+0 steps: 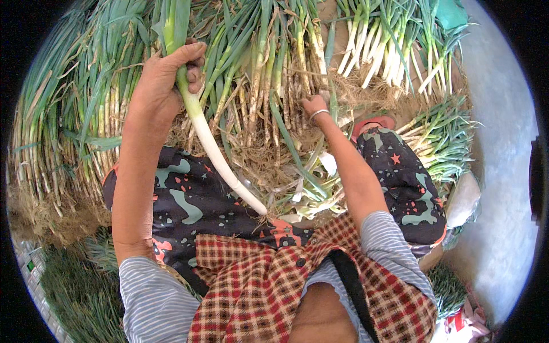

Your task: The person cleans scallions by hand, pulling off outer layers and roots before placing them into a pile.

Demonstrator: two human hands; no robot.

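My left hand [178, 73] is closed round the green part of a large Welsh onion [216, 150]. Its peeled-looking white shank slants down over my left thigh, ending in thin roots near my lap. My right hand [315, 106], with a pale bangle at the wrist, is at the lower stalks of a heap of unpeeled onions [261, 85]. Its fingers are curled and partly hidden, so whether they grip a stalk is not plain. Dry brown skins and soil cling to the heap's stalks.
Cleaner white-shanked onions [381, 55] lie at the far right, with a smaller bunch [446, 141] nearer my right knee. Unpeeled onions [64, 128] are stacked along the left. Stripped leaves and skins [317, 193] litter the ground between my legs. A pale wall [497, 150] borders the right.
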